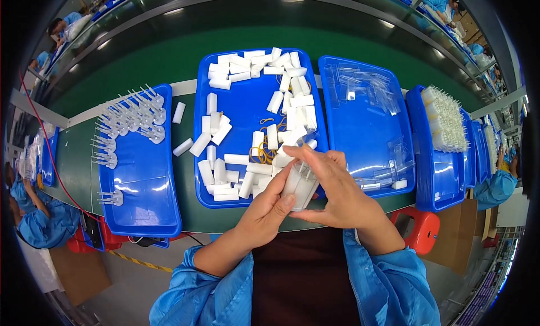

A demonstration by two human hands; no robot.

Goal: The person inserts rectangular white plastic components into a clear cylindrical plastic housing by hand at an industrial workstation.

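Between both hands, over the front right edge of the middle blue tray, is a whitish translucent plastic part with a flat face and a thin prong at its top. My left hand grips its left side, thumb on the lower edge. Curled around the top and right side, my right hand has its fingers at the upper end. Part of the piece is hidden by the fingers. White blocks and yellow rubber bands lie loose in the tray behind the hands.
A left blue tray carries translucent pronged parts. A right blue tray bears transparent plastic sleeves. Farther right, stacked trays hold rows of pronged pieces. Two white blocks lie on the green table; co-workers sit at both sides.
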